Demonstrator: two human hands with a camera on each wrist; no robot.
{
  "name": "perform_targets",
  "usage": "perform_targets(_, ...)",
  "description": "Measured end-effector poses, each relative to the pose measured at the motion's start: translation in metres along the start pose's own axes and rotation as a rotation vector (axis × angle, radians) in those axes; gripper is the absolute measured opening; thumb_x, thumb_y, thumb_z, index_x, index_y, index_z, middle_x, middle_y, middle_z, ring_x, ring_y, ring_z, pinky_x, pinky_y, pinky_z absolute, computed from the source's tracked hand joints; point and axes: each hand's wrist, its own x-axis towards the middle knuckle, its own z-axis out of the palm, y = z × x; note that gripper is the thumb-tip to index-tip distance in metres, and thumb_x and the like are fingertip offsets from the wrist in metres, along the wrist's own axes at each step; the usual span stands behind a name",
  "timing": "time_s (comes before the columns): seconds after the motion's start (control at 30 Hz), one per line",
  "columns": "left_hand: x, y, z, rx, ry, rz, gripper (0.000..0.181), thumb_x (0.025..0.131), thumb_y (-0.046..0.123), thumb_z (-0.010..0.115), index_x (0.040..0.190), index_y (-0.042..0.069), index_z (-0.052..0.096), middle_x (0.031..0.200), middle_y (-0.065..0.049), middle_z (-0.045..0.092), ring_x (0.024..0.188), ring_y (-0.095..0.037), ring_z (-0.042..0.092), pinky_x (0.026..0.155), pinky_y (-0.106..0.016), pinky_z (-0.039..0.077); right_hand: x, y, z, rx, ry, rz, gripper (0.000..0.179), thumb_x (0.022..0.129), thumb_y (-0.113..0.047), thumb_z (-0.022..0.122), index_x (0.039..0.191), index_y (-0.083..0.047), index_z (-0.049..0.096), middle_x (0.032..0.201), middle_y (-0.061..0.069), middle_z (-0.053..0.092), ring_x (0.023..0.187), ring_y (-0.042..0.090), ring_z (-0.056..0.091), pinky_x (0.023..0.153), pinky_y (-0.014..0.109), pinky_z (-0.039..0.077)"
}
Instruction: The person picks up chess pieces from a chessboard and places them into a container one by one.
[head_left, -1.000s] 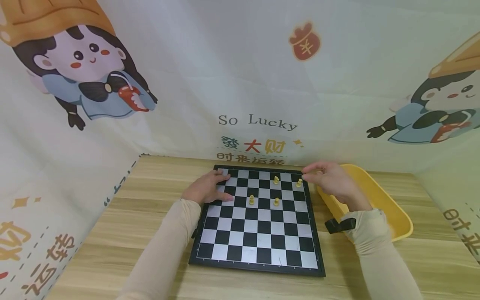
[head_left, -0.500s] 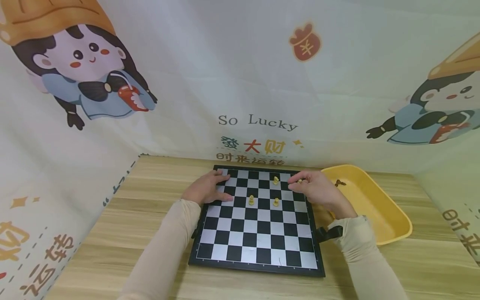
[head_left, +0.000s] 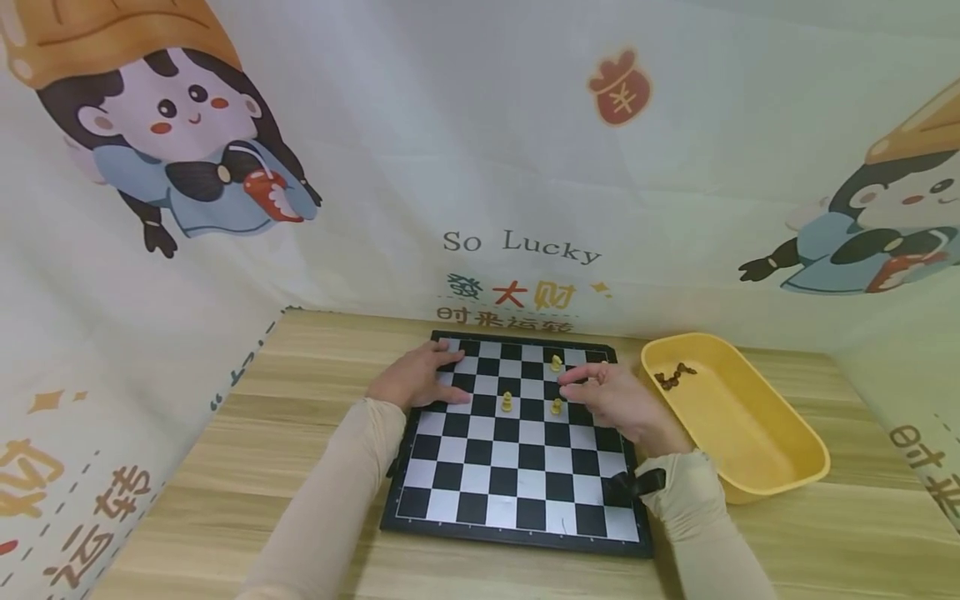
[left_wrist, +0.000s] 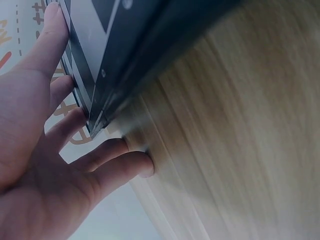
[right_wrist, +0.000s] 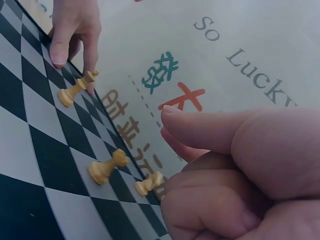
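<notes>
left fingers (head_left: pixel 448 357) spread on the chessboard (head_left: pixel 517 454), right fingers (head_left: pixel 579 392) parted near yellow pieces (head_left: pixel 557 407), lettering "so lucky" (head_left: pixel 551 246) beyond

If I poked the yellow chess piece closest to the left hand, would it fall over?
The yellow chess piece would probably tip if poked near its top, since it stands tall on a narrow base. Once down, it might roll, because its base is round. It's likely light, being small beside the left hand.
</notes>
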Motion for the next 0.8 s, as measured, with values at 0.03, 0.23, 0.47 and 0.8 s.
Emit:
perform_targets(0.03,0.0,0.0,0.001,0.0,0.0,0.001,0.086,0.084,0.053,0.08,0.156,0.022,0.044,0.17,-0.011,0.028,0.156,-0.038,0.028,0.126,-0.052,0.032,0.0,0.002,0.001,0.017,-0.007,0.004,0.038,0.099,-0.014,0.065,0.133,0.002,0.058,0.053,-0.01,0.034,0.04,0.008,0.026,0.041,0.019,0.024)
perform_targets(0.23,0.0,0.0,0.001,0.007,0.001,0.012,0.087,0.083,0.053,0.079,0.156,0.022,0.044,0.169,-0.011,0.028,0.156,-0.038,0.029,0.126,-0.052,0.032,0.001,0.007,0.006,0.035,-0.003,0.005,0.039,0.099,-0.013,0.066,0.134,0.002,0.057,0.054,-0.011,0.035,0.041,0.008,0.025,0.041,0.019,0.023)
perform_targets(0.47,0.0,0.0,-0.003,0.013,0.004,0.003,0.086,0.084,0.053,0.079,0.156,0.022,0.044,0.17,-0.01,0.027,0.156,-0.039,0.028,0.126,-0.053,0.031,0.003,0.015,0.008,0.032,0.015,0.025,0.041,0.095,-0.014,0.071,0.133,-0.002,0.059,0.055,-0.01,0.043,0.041,0.006,0.026,0.041,0.019,0.025)
perform_targets(0.8,-0.002,0.001,-0.001,0.023,-0.006,0.013,0.086,0.085,0.054,0.077,0.157,0.022,0.042,0.17,-0.012,0.027,0.154,-0.041,0.031,0.124,-0.054,0.034,0.007,0.027,0.015,0.053,-0.016,0.043,0.045,0.091,-0.012,0.075,0.131,-0.002,0.057,0.052,-0.011,0.036,0.041,0.006,0.025,0.04,0.019,0.024)
